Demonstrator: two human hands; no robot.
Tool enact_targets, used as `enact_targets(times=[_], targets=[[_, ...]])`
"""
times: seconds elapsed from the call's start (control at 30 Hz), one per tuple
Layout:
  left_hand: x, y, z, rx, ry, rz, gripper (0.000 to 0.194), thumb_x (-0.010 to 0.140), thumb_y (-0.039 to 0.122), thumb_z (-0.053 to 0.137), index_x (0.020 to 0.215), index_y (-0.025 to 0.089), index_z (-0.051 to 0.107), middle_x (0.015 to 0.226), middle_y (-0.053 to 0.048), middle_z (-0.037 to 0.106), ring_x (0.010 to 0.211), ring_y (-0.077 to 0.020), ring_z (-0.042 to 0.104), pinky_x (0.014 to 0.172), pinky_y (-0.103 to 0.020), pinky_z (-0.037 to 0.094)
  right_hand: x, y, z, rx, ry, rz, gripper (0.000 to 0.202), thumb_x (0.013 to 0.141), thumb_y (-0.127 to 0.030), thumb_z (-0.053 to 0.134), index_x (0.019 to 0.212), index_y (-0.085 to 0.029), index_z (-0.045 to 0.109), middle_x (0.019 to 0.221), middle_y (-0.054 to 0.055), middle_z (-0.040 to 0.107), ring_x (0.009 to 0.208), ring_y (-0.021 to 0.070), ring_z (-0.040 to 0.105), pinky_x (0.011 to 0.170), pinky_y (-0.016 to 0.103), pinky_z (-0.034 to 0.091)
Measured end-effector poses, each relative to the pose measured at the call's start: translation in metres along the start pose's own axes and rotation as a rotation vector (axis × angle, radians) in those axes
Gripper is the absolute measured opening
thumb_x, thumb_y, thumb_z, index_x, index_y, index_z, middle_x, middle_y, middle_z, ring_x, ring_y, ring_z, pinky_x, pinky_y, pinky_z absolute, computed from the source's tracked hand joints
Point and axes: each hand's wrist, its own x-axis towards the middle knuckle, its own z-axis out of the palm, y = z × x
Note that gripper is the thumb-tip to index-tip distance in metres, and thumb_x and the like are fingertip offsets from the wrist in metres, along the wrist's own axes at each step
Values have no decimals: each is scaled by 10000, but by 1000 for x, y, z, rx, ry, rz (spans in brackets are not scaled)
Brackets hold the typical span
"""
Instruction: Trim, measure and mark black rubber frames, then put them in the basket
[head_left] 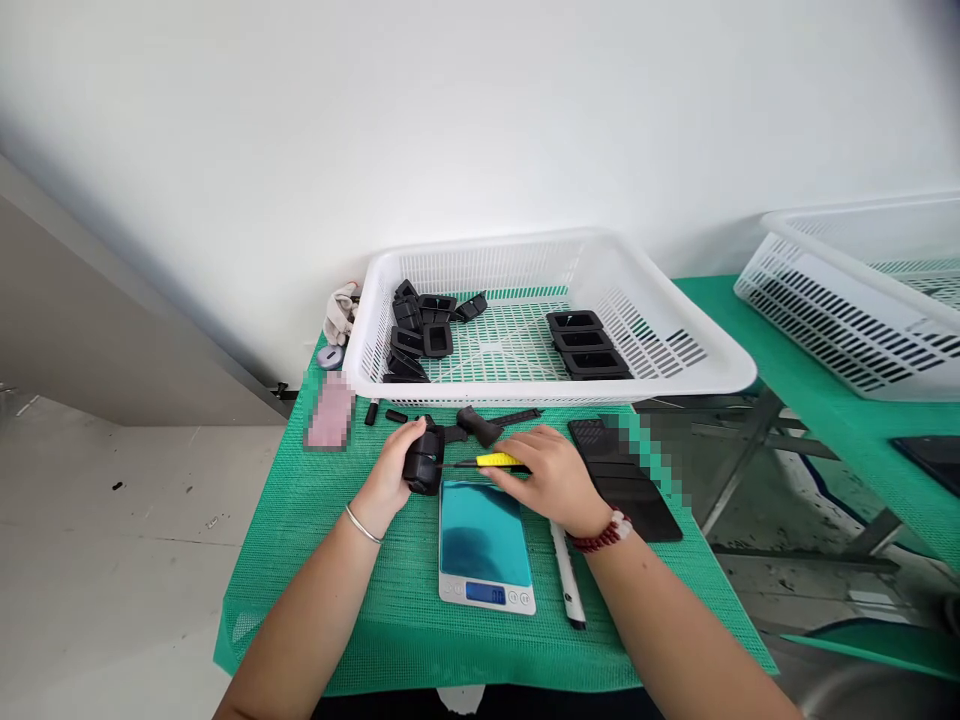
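My left hand (390,470) is closed around a black plastic part (424,468), held above the green mesh cloth (300,560). In my right hand (553,474) is a yellow-handled tool (496,460) with a thin dark shaft. Its tip points left and meets the right side of the part, though exact contact is too small to make out. Just below the hands lies a digital scale (485,540) with a shiny blue-green plate, its display reading about 0.0. A white pen-like stick (568,580) rests under my right wrist.
A white perforated basket (480,390) behind my hands holds loose black parts (437,340) at left and a row of black frames (589,345) at right. Dark tools (480,425) and a black flat case (634,500) lie nearby. Another white basket (840,330) stands right.
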Motion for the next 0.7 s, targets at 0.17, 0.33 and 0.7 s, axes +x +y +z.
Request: enact_targets(times=[0.17, 0.33, 0.7], targets=[[2, 0, -1, -39, -10, -28, 350, 622, 452, 774, 769, 171, 625, 676, 24, 588, 569, -88, 515, 520, -220, 373, 1, -3, 0, 32, -70, -78, 364, 876, -490, 523, 802, -167, 674, 677, 53, 664, 610, 148, 579, 643, 313, 411], [-4, 2, 1, 21, -78, -40, 322, 637, 409, 770, 836, 180, 662, 694, -5, 613, 645, -129, 571, 570, -235, 404, 0, 5, 1, -73, 77, 57, 351, 884, -472, 520, 834, -162, 675, 718, 68, 690, 626, 168, 600, 631, 323, 403], [3, 0, -2, -52, -50, -44, 348, 650, 469, 751, 772, 167, 627, 660, 19, 583, 551, -88, 501, 506, -220, 356, -1, -3, -2, 16, 34, -103, 323, 856, -472, 561, 815, -170, 667, 683, 44, 676, 615, 149, 593, 640, 314, 410]])
